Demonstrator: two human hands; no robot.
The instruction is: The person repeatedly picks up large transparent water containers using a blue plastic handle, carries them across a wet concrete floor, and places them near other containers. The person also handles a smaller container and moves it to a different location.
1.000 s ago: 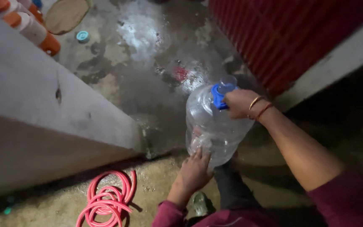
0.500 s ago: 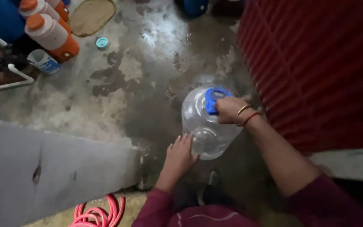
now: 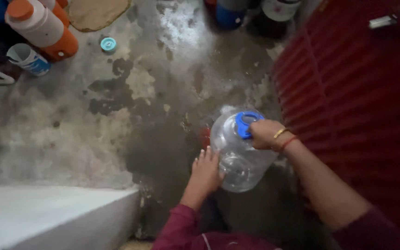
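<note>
— So, where is the jug from your end?

— I see the clear plastic jug (image 3: 239, 155) held above the wet, stained concrete floor (image 3: 130, 106), just beside the red ribbed wall (image 3: 362, 97). It is tilted, with its blue cap (image 3: 245, 124) turned up toward me.

— And the grips?

— My right hand (image 3: 265, 134) has its grip closed on the jug at the blue cap, bangles at the wrist. My left hand (image 3: 205, 169) lies flat against the jug's lower side, fingers (image 3: 208, 153) spread and open, touching the plastic rather than wrapped round it.

— Anything inside it?

— I cannot tell; the plastic shows only glints and the dark floor through it.

— What else is around?

— Well apart, at the top left, an orange and white flask (image 3: 42, 28) lies on the floor with a white cup (image 3: 28, 59) just beside it, and a small teal lid (image 3: 108, 44) lies near them. A tan mat (image 3: 99, 13) is at the top edge, with dark containers (image 3: 251, 11) further right. A pale ledge (image 3: 52, 215) fills the lower left corner.
</note>
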